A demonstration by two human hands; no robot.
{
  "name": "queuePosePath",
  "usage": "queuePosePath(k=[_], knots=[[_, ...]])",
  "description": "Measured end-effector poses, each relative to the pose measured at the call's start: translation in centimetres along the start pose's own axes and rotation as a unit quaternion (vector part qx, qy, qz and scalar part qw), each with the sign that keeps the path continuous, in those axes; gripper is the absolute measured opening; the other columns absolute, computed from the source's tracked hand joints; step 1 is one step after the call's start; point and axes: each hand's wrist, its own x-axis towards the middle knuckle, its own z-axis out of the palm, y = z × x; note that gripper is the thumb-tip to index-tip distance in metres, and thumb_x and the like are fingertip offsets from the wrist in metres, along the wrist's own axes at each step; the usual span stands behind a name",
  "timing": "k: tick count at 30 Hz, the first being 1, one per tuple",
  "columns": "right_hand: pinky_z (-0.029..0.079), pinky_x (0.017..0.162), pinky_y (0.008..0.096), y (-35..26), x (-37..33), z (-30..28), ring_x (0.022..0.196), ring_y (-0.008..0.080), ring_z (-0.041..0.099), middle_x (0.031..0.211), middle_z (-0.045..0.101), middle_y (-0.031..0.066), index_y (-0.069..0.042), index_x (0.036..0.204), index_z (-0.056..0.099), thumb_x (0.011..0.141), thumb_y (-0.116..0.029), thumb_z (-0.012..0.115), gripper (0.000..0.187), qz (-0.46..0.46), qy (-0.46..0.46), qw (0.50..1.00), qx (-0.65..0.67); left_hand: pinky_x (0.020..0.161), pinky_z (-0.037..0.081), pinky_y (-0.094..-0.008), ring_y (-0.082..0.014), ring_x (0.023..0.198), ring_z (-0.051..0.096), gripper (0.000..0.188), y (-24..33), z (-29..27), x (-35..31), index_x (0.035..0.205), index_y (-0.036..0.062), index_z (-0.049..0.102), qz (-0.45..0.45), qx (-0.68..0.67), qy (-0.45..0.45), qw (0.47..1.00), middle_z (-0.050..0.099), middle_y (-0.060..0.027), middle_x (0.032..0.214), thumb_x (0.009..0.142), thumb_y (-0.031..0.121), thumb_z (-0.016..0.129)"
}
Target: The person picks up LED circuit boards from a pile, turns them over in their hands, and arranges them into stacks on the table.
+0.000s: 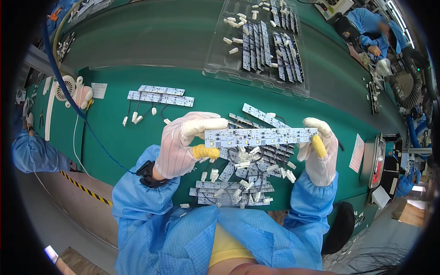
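Observation:
An LED circuit board strip [261,137], white with rows of small components, is stretched level between my two hands. My left hand [190,142], in a striped glove with white and yellow fingertips, pinches its left end. The right end sits between the thumb and fingers of my right hand [320,151], gloved the same way. Below and behind the strip lies a pile of similar boards [233,192] with dark wires and white connectors, partly hidden by the held strip. Two more strips [160,98] with wired connectors lie apart on the green mat, beyond my left hand.
A clear plastic tray [215,68] holding rows of boards stands at the far side. A small fan [68,87] is at the left, near a blue cord [98,137] running to my left wrist. A metal-edged device [376,160] stands right. Other people in blue work nearby.

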Motion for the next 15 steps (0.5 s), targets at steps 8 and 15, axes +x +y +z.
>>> queuePosePath(k=[8,15], knots=[[0.043,0.048,0.0193,-0.5,-0.5,-0.3,0.054,0.0117,0.06,0.078,0.064,0.0115,0.006,0.12,0.051,0.076,-0.054,0.074,0.078,-0.005,-0.032,0.999,0.007,0.073,0.054,-0.0298,-0.0239,0.091,0.067,0.05,-0.1,-0.5,0.5,0.11,0.0025,0.067,0.017,0.029,0.006,0.999,0.068,-0.0137,0.101,0.072,0.034,0.076],[0.044,0.048,0.0192,-1.2,-0.9,0.2,0.053,0.0114,0.059,0.079,0.064,0.0111,0.006,0.118,0.054,0.085,-0.033,0.07,0.053,-0.005,-0.022,0.999,0.023,0.084,0.051,-0.0357,-0.0262,0.095,0.066,0.055,-0.1,-0.4,0.9,0.107,0.0009,0.067,-0.022,0.086,0.017,0.996,0.07,-0.0128,0.092,0.079,0.048,0.066]])
